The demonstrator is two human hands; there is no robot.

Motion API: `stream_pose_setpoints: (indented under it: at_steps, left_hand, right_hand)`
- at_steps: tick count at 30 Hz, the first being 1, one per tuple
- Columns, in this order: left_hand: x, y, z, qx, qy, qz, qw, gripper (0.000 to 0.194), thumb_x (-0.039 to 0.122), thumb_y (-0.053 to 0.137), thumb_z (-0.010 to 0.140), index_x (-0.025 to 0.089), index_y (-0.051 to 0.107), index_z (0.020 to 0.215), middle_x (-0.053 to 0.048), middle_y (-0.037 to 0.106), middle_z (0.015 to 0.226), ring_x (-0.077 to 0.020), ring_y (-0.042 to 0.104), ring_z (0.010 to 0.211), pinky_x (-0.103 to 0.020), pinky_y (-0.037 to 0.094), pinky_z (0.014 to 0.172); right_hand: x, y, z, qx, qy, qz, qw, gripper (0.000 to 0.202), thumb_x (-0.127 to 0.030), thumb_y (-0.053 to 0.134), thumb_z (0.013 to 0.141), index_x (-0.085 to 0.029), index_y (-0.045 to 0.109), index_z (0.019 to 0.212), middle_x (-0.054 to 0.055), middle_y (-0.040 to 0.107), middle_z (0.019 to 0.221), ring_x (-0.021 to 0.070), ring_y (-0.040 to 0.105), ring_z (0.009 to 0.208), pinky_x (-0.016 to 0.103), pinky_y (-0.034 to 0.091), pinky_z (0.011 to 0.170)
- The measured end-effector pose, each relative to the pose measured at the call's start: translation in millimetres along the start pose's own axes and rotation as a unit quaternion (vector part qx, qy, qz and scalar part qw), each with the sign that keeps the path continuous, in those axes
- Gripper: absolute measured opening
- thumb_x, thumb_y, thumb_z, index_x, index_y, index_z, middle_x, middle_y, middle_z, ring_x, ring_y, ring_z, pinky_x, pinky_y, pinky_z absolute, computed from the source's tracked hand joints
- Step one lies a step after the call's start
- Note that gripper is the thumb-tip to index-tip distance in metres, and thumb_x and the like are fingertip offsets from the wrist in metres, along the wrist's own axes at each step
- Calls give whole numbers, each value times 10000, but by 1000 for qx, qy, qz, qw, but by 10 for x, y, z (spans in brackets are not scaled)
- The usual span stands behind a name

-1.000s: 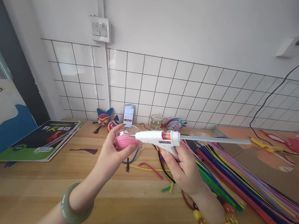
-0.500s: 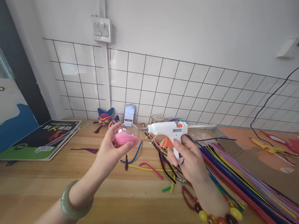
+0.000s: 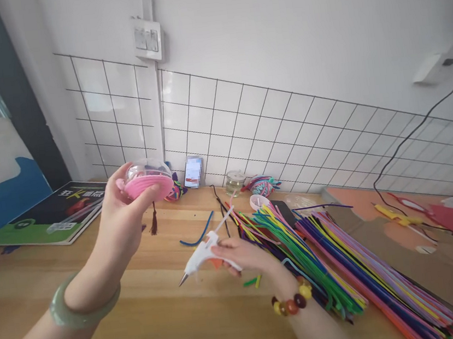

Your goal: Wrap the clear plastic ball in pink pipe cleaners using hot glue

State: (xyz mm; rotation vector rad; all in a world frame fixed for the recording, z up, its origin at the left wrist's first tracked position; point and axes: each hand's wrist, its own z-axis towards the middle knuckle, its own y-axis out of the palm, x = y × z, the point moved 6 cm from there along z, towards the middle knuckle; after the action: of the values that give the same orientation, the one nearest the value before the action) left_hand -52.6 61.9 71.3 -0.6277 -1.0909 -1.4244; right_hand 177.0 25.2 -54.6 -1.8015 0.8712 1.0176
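Note:
My left hand (image 3: 127, 217) is wrapped round a clear dome wound with pink pipe cleaner (image 3: 148, 187) along its lower part, held up over the table. A white glue gun (image 3: 199, 254) with an orange trigger is gripped by my right hand (image 3: 241, 255); its metal nozzle points down and left, above the wood, apart from the dome. A glue stick juts from its rear end. Beyond the glue gun lies a short blue pipe cleaner (image 3: 199, 234). A dark tassel (image 3: 154, 222) shows just below the dome; I cannot tell what it hangs from.
Bundles of coloured pipe cleaners (image 3: 317, 268) cover the table's right side. A phone (image 3: 193, 172), a glass jar (image 3: 235, 181) and a colourful wrapped ornament (image 3: 263, 184) stand along the wall grid. A book (image 3: 30, 224) lies at left. Yellow-handled tool (image 3: 397, 217) rests on cardboard at right.
My left hand has moved left and up with the pink-wound dome. My right hand has lowered the glue gun leftward, turning its nozzle from near the dome to down over the table.

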Motion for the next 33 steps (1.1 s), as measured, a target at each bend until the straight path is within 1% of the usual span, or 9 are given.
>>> stream_pose_setpoints:
  at_steps: [3,6,12,17,20,23,26,29,33]
  left_hand:
    - [28,23,-43,-2,-27,1,1000,749,278,797,736,195,444,1391,-58,630,1131,-178,606,981,-320,523,888]
    - [-1,82,-108,-14,-58,50,997,727,283,809,718,194,489,1365,-68,639,1150,-222,616,1025,-357,526,917]
    - [-220,268,-199,-110,-74,24,991,818,351,805,681,187,447,1398,-131,614,1259,-274,631,1083,-430,490,967]
    - [-393,418,-357,-175,-111,77,975,813,358,780,681,195,431,1396,-98,662,1102,-273,675,943,-435,533,877]
    - [-436,511,-475,-207,-109,93,968,806,356,774,677,190,433,1389,-94,670,1070,-268,679,902,-445,537,859]
    - [-432,584,-580,-232,-117,95,961,803,360,774,669,190,439,1379,-138,645,1193,-277,679,939,-447,536,864]
    - [-400,639,-669,-259,-168,56,949,842,351,747,701,162,361,1425,-159,656,1202,-291,673,1001,-433,532,889]
    - [-372,637,-708,-254,-212,9,944,848,376,741,735,155,333,1445,-160,623,1285,-307,623,1137,-419,497,973]
    - [-432,655,-740,-277,-260,-69,922,831,400,697,823,237,264,1514,-126,515,1459,-296,482,1333,-418,402,1092]
  right_hand:
    - [44,307,75,-23,7,-74,997,272,-405,522,920,-178,590,787,-62,497,494,103,497,394,201,357,412]
    - [17,413,74,3,-8,-151,989,263,-362,476,943,-188,610,799,-50,507,497,124,534,468,219,370,488]
    - [-133,265,2,82,-53,-264,959,214,-258,610,838,-183,605,637,29,638,672,200,615,708,274,382,620]
    - [-449,-63,-268,212,-120,-259,935,183,-224,496,926,-172,663,871,70,690,899,195,637,832,305,456,757]
    - [-715,-220,-583,348,-251,-209,879,125,-253,527,921,-189,620,866,54,661,872,191,620,815,326,490,769]
    - [-842,-217,-808,418,-354,-171,819,105,-282,619,882,-216,606,963,64,665,995,225,620,998,397,494,924]
    - [-777,-192,-725,375,-314,-109,865,516,-364,726,809,-240,520,1266,111,570,1340,276,532,1265,480,416,1087]
    - [-644,-127,-520,223,-240,29,944,791,-451,773,756,-254,383,1415,139,420,1511,300,516,1318,475,461,1065]
    - [-571,-127,-413,150,-224,121,955,836,-443,784,759,-269,338,1444,136,398,1536,291,560,1282,460,474,1058]
